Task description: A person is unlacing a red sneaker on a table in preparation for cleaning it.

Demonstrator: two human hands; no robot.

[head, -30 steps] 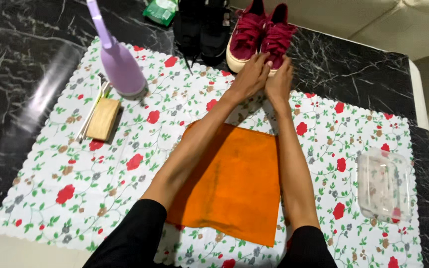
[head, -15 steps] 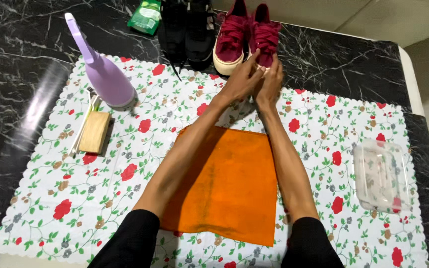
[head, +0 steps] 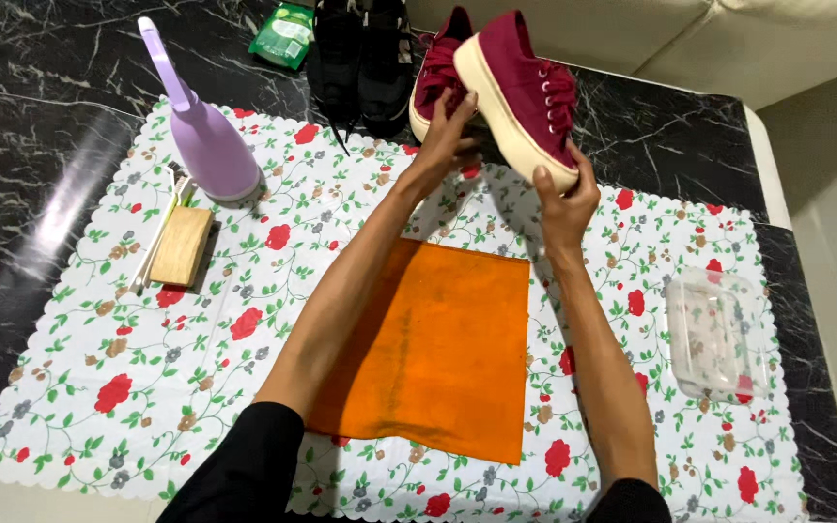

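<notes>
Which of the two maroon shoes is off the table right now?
The right-hand maroon shoe, tilted with its cream sole showing and held by both the left hand and right hand. The other maroon shoe rests beside the black shoes.

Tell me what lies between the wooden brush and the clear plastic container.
In the head view, between wooden brush and clear plastic container lie the orange cloth and both forearms, over the floral mat.

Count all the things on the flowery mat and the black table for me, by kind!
Dark red canvas shoes: 2, one lifted in both hands, one on the table
Black shoes: 2
Lilac plastic bottle: 1
Wooden brush: 1
Orange cloth: 1
Clear plastic box: 1
Green packet: 1
Total: 9
</notes>
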